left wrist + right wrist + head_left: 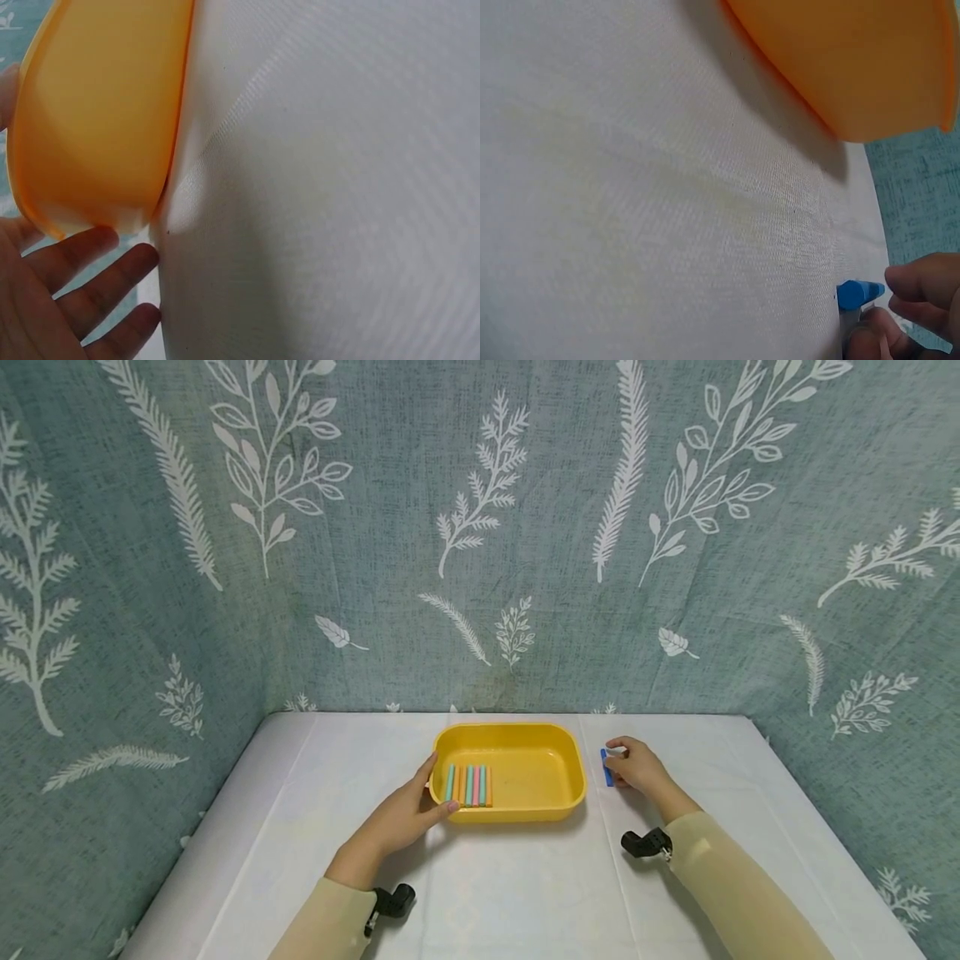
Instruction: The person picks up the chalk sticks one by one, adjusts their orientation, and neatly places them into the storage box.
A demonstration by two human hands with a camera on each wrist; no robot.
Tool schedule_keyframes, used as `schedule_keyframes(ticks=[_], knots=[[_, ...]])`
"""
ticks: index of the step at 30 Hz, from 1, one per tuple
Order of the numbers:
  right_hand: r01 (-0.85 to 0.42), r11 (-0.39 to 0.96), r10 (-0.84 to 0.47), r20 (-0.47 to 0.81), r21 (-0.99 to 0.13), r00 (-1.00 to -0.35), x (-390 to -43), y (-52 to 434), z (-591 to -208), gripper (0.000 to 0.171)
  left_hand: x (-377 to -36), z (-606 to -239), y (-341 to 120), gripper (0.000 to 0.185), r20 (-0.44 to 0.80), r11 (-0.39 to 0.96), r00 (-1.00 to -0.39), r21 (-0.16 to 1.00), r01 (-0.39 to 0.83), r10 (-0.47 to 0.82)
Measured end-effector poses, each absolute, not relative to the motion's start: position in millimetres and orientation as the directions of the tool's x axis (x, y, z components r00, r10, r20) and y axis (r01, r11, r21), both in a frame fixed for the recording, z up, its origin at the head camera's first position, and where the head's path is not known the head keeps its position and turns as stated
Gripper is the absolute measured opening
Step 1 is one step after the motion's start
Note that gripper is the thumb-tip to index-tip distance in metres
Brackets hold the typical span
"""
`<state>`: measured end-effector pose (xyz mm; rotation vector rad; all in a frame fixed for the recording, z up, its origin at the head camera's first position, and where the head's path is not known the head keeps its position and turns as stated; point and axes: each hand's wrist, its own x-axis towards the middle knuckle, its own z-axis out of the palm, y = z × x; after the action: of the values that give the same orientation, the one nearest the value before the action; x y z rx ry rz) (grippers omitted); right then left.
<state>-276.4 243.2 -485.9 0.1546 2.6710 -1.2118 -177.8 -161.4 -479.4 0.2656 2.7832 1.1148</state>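
Observation:
My left hand [405, 814] holds the near left corner of a yellow plastic tray [536, 815], thumb on the front rim and fingers along the left end. In the left wrist view its fingers [105, 292] reach the tray's outer wall. Several chalk-like sticks [469, 786] in mint, orange and pink lie side by side in the tray's left part. Right of the tray, my right hand [639, 766] is bent over a blue stick [609, 777] on the table. The right wrist view shows the stick's many-sided end, with the upper fingertips [901, 279] slightly apart from it.
A white cloth [517, 893] covers the table. Grey-green fabric [390, 610] with white leaf prints hangs behind it and at both sides. A small black camera sits at the left wrist [396, 902] and another at the right wrist [645, 843].

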Motion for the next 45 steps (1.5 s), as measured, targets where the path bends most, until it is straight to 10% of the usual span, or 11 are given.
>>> schedule_keyframes(ticks=[22,45], knots=[[0.129,0.787,-0.024,-0.239,-0.603,-0.971,-280,237,-479,0.042,-179,-483,-162,0.098,-0.050,0.718,-0.978,0.687,0.114,0.203],[0.167,0.579,-0.027,-0.223,-0.798,-0.974,-261,248,-472,0.043,-179,-482,-162,0.097,-0.042,0.713,-0.977,0.691,0.121,0.207]])
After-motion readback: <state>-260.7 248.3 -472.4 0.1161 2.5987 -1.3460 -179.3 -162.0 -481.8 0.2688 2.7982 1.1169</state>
